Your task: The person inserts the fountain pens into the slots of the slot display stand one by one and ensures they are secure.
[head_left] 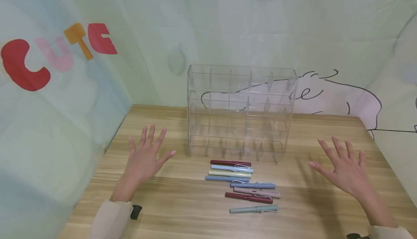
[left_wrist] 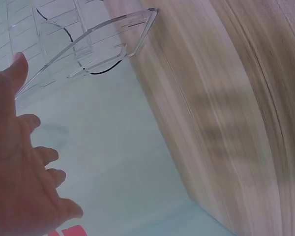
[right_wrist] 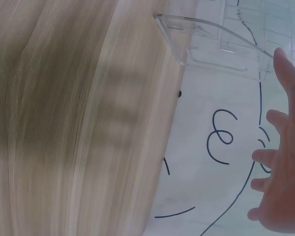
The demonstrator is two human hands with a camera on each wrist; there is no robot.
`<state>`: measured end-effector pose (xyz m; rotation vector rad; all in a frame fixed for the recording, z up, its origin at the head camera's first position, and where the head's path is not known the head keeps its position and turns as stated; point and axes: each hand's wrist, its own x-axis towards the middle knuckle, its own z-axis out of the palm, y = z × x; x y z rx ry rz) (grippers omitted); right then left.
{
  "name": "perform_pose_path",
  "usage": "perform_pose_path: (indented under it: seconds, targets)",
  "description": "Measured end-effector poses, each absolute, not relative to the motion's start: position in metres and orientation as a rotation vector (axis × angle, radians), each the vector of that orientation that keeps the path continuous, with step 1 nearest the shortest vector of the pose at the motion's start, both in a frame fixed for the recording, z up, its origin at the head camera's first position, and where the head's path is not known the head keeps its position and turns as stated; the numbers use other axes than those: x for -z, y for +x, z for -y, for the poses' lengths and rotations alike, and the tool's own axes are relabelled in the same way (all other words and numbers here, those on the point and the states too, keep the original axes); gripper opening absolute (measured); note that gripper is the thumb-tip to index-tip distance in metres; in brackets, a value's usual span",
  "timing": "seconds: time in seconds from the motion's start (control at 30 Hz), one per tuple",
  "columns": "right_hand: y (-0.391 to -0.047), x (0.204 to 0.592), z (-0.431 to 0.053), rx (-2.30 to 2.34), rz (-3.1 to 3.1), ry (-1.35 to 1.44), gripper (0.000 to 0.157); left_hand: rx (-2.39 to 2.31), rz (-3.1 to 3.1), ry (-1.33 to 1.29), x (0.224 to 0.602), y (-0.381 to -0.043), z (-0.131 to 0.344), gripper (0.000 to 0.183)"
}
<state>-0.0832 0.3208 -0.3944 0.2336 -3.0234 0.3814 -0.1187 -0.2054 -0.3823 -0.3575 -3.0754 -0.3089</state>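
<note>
Between our left hand and right hand, both spread wide and empty, eight pens lie on the desk before the clear organizer; we seem ready to start, and the next move likely calls for pinching one pen

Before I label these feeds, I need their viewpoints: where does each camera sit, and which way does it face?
Head: worn on the head, facing forward and down at the table, pens and clear organizer; the left hand, right hand and sleeves show.
Left wrist: worn on that wrist, facing past the fingers toward the table, organizer and backdrop, image tilted; only the left hand shows.
Right wrist: likewise on its wrist, also tilted; only the right hand shows.
Shared: both wrist views catch part of the organizer; neither shows the pens.
</note>
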Motion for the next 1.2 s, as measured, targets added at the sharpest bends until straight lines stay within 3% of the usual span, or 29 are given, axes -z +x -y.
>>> perform_pose_path:
  seconds: [0.37,0.73,1.2]
  targets:
    - [-0.087,0.403,-0.313,-0.669,2.985,0.326,0.079,0.898,2.831,-0.440,0.407,-0.146,0.189,0.064]
    - [-0.085,0.426,-0.292,-1.061,2.874,0.576,0.063,1.585,2.561,-0.374,0.430,-0.171,0.160,0.052]
    - [-0.067,0.448,-0.255,-1.324,2.811,0.902,0.039,1.690,2.549,-0.194,0.437,-0.178,0.150,0.047]
